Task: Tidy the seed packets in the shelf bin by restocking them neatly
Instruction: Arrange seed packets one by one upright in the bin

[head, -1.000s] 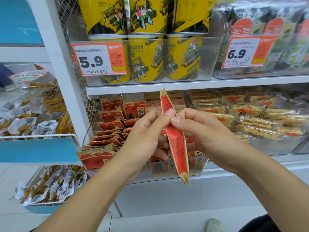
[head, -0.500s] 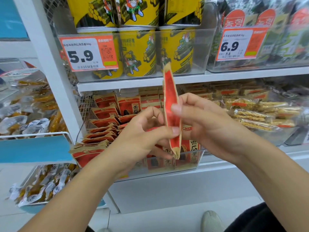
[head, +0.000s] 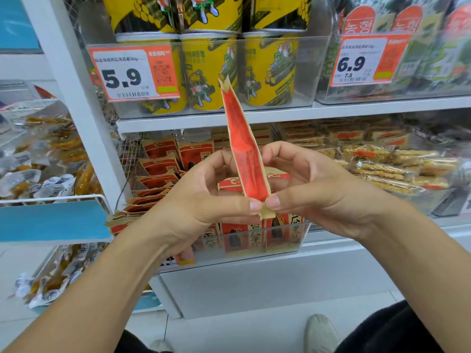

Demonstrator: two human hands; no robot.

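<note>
1 seed packet (head: 242, 151), edge-on and upright, pinched by my left hand (head: 204, 197) and right hand (head: 313, 189) above the bin (head: 280, 240).

price tag (head: 133, 72) "5.9", price tag (head: 368, 59) "6.9"

Packet (head: 243, 159) upright, edge-on, pinched at bottom between left hand (head: 201, 197) and right hand (head: 316, 189). Behind grip: bin (head: 254, 240) of packets. Above: tubs (head: 211, 70) on shelf (head: 280, 114).
</note>
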